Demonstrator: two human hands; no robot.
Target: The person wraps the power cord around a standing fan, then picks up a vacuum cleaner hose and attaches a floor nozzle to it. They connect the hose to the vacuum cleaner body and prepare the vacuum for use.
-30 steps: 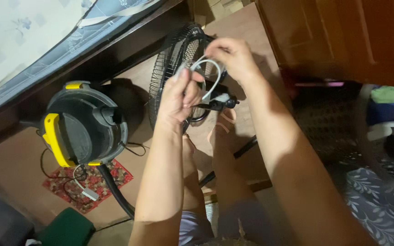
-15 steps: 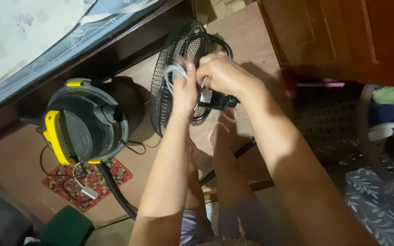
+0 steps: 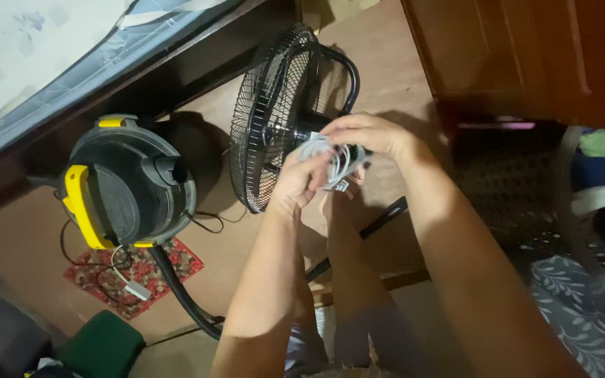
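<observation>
White cord (image 3: 330, 157), bunched into a small coil, sits between my two hands. My left hand (image 3: 301, 183) pinches it from seven o'clock, my right hand (image 3: 369, 134) covers it from one o'clock, beside the black fan (image 3: 269, 105).

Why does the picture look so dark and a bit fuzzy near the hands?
Head view: dim, warm indoor light; the black wire-grille fan and grey-and-yellow round vacuum cleaner cast soft shadows on the brown floor. The left hand, right hand and coiled white cable look slightly blurred.
</observation>
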